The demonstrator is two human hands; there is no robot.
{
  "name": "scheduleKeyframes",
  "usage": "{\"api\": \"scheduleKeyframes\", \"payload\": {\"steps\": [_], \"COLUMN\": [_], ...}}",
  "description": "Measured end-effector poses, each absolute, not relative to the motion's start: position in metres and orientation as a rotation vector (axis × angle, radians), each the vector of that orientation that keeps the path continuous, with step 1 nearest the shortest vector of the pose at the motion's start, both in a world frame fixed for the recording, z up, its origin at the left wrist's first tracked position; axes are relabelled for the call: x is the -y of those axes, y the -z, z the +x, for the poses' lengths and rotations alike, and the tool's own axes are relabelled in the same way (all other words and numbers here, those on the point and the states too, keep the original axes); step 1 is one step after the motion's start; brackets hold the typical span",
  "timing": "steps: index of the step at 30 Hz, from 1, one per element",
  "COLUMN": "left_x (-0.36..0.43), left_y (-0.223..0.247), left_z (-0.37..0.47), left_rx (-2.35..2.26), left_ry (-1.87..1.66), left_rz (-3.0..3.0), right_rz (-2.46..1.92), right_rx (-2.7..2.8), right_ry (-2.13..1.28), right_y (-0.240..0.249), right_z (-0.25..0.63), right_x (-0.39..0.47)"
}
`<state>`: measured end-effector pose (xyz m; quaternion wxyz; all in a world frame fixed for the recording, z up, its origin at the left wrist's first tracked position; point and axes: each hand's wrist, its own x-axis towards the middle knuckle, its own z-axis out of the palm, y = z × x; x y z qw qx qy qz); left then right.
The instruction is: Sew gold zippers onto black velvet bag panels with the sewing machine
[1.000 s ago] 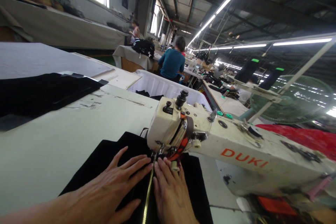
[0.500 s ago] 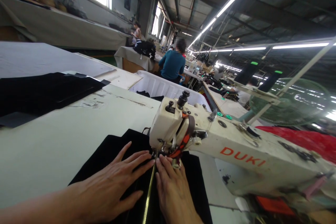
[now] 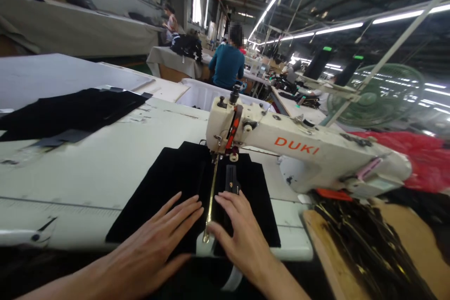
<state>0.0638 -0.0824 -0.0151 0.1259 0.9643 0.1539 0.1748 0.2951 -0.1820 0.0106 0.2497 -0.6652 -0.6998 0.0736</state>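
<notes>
Black fabric [image 3: 168,173] lies on the pale sewing table, its far part under the head of a white sewing machine [image 3: 260,129]. A gold-toothed zipper [image 3: 211,192] runs down the fabric from the needle area towards me. My left hand [image 3: 161,236] rests palm down left of the zipper, fingers stretched out. To the right, my right hand [image 3: 242,234] lies on the fabric with its fingers extended, the thumb by the zipper's near end. Just beyond those fingertips is a small black slotted plate [image 3: 231,178]. The needle itself is too small to make out.
More black fabric [image 3: 70,112] lies on the table at left. A white bin [image 3: 197,93] stands behind the machine. Dark zippers [image 3: 379,243] are heaped at lower right. A green fan [image 3: 376,96] and red plastic [image 3: 397,154] are at right. A person in blue [image 3: 227,65] sits ahead.
Both hands have drawn back from the needle area towards me and the table's near edge. My view has tilted down, showing the zipper's near end and the heap at lower right.
</notes>
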Motion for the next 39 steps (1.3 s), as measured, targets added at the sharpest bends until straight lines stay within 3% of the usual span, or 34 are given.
{"api": "scheduleKeyframes", "payload": {"steps": [6,15,20,30,39], "left_x": [0.071,0.077,0.075,0.078,0.077], "left_y": [0.027,0.010,0.015,0.009,0.006], "left_z": [0.054,0.060,0.058,0.060,0.064], "left_rx": [-0.569,-0.284,-0.279,-0.238,-0.206], "left_ry": [-0.488,-0.382,-0.389,-0.479,-0.400], "left_rz": [2.684,2.884,2.849,2.776,2.785], "right_rz": [-1.742,-1.624,-1.657,-1.677,-1.786], "right_rx": [2.007,2.320,2.100,1.867,1.633], "right_ry": [-0.091,0.068,-0.088,0.034,-0.237], "right_y": [-0.006,-0.006,-0.014,0.000,-0.004], "right_z": [0.274,0.282,0.277,0.264,0.269], "right_x": [0.203,0.198,0.202,0.188,0.197]}}
